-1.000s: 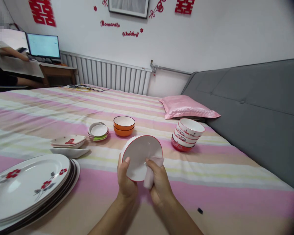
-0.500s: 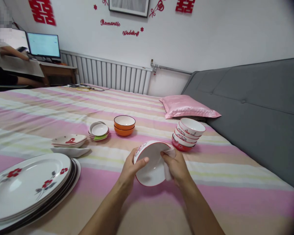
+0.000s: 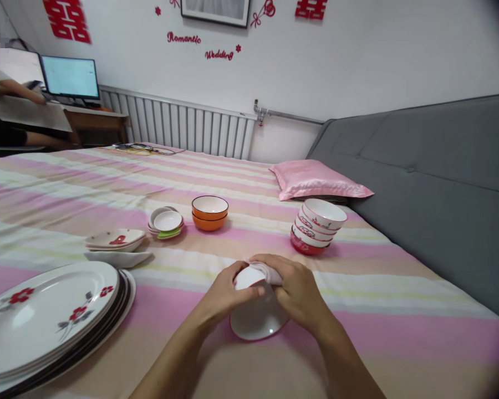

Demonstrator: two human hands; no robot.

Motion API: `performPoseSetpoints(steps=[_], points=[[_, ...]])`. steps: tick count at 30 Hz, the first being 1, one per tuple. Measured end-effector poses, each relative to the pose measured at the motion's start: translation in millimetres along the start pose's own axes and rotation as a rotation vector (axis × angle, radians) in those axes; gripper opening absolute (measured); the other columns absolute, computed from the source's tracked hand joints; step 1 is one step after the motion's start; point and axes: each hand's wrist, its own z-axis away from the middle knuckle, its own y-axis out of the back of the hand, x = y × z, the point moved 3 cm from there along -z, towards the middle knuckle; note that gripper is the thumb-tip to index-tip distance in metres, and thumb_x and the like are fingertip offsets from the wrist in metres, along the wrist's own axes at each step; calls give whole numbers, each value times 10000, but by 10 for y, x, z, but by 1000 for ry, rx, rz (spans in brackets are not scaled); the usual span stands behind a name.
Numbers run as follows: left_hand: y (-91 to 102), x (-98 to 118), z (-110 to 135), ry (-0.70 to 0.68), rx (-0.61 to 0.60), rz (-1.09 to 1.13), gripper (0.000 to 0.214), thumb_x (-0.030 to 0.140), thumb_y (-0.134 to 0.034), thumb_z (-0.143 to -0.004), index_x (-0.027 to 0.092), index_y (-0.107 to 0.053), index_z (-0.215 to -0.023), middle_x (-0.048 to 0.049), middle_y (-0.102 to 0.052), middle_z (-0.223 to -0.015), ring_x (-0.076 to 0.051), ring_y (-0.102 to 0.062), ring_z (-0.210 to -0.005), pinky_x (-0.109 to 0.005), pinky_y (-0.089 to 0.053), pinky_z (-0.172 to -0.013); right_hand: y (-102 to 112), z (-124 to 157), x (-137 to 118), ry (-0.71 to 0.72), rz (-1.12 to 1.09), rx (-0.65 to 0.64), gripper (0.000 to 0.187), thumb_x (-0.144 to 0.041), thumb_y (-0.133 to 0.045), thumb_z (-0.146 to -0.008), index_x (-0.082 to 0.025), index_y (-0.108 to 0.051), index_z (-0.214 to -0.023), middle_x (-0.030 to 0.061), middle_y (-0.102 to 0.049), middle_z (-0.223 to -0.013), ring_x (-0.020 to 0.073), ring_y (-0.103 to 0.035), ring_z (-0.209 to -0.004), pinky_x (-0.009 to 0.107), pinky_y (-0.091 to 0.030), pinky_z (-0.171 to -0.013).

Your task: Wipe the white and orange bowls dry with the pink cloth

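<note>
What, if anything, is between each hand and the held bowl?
A pale cloth lies between the right hand and the bowl at its upper edge. Nothing visible separates the left hand from it.

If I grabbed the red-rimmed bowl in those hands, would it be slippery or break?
The bowl could be slippery, because its white inside looks shiny. It's probably stiff, since its rim makes a smooth curve. It looks ceramic, so it might chip if knocked.
</note>
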Motion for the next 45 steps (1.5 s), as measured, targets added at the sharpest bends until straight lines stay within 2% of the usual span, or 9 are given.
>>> performPoseSetpoints(steps=[4, 9, 13, 18, 25, 29, 35, 39, 45], points=[[-10, -32, -13, -24, 48, -49, 272, 194, -564, -602, 134, -563, -868, 4, -533, -752, -146, -463, -694, -244, -347, -589, 7, 17, -45, 44, 3, -31, 642, 1, -443, -639, -343, -616, -1153, -46, -664, -1157, 183, -604, -1052, 281, -446, -874], [-34, -111, -40, -104, 88, -107, 253, 190, -566, -570, 148, -537, -818, 22, -503, -712, -142, -446, -674, -235, -344, -568, 42, 5, -38, 73, -50, -85, 621, -12, -492, -657, -327, -601, -1180, -22, -662, -1132, 186, -600, -1024, 293, -449, -872], [-35, -81, -39, -148, 118, -94, 238, 200, -592, -547, 157, -527, -772, 23, -493, -682, -140, -433, -651, -230, -332, -557, 58, -14, -22, 80, -140, -100, 568, -31, -543, -665, -300, -619, -1159, 8, -663, -1114, 198, -606, -993, 310, -456, -871], [-14, 12, -3, -186, 112, 123, 359, 224, -606, -525, 155, -610, -876, -17, -582, -769, -189, -493, -741, -252, -370, -638, 77, -36, 12, 41, -314, -34, 449, -78, -573, -708, -271, -641, -1108, 22, -662, -1119, 213, -606, -1020, 330, -461, -892], [49, -70, 10, -151, 178, 469, 510, 311, -682, -531, 155, -617, -1012, -61, -645, -905, -228, -560, -810, -266, -410, -657, -31, -107, 144, -51, -533, 136, 315, -231, -602, -789, -217, -637, -1103, 53, -668, -1110, 220, -607, -1015, 336, -457, -880], [67, -77, 24, -140, 231, 641, 519, 306, -668, -572, 157, -612, -1066, -75, -675, -938, -245, -606, -832, -266, -433, -642, -209, -135, 207, -174, -713, 290, 308, -261, -628, -769, -199, -646, -1070, 51, -684, -1083, 221, -607, -1021, 336, -447, -895], [85, -89, 47, -147, 371, 758, 458, 295, -646, -597, 144, -646, -1029, -76, -704, -902, -268, -650, -803, -309, -486, -655, -491, -86, 192, -495, -1014, 462, 442, -307, -712, -659, -161, -635, -1069, 58, -727, -928, 247, -662, -885, 354, -500, -795], [78, -100, 48, -179, 428, 812, 435, 306, -638, -604, 155, -650, -1011, -56, -711, -841, -277, -662, -807, -334, -508, -680, -586, -53, 97, -582, -1163, 475, 459, -312, -716, -630, -165, -616, -1053, 56, -729, -910, 249, -676, -855, 343, -521, -755], [53, -89, 65, -207, 549, 831, 443, 317, -613, -599, 167, -653, -1014, -42, -714, -818, -270, -666, -795, -334, -516, -681, -696, -29, 4, -622, -1259, 441, 405, -333, -673, -671, -176, -589, -1035, 71, -726, -938, 249, -686, -822, 328, -539, -661]])
